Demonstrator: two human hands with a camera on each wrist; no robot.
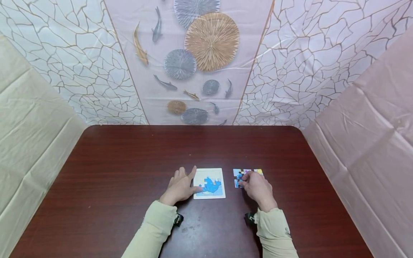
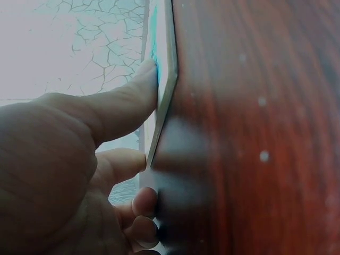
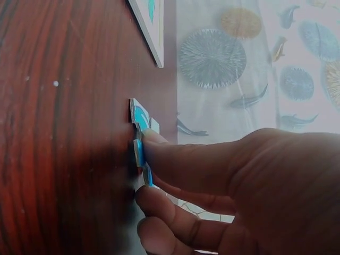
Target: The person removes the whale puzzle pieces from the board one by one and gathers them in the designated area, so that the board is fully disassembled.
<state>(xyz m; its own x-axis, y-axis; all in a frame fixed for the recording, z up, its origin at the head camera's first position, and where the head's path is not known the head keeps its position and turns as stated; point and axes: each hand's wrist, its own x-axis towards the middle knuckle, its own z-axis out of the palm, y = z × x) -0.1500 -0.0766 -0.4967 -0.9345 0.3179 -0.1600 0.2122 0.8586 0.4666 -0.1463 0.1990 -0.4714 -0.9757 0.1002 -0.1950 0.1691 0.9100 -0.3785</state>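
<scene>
A square white-framed puzzle board [image 1: 208, 170] lies on the table, with a partly filled blue picture [image 1: 212, 185] in it. My left hand [image 1: 179, 186] is at its left side, thumb and forefinger spread wide. In the left wrist view the thumb [image 2: 125, 103] rests on the board's face and the forefinger touches its corner. To the right of the board lies a group of jigsaw pieces [image 1: 237, 172], one with a yellow sun [image 1: 259, 171]. Over them, my right hand [image 1: 258, 186] pinches a blue jigsaw piece [image 3: 139, 152] between thumb and fingers; the hand hides part of the group.
The dark red-brown table [image 1: 129, 161] has rounded far corners. Behind it hangs a patterned cloth [image 1: 206, 89] with fish and round motifs, and pale cloth walls [image 1: 371, 143] stand at both sides. A black wrist device [image 1: 178, 219] shows at the left sleeve.
</scene>
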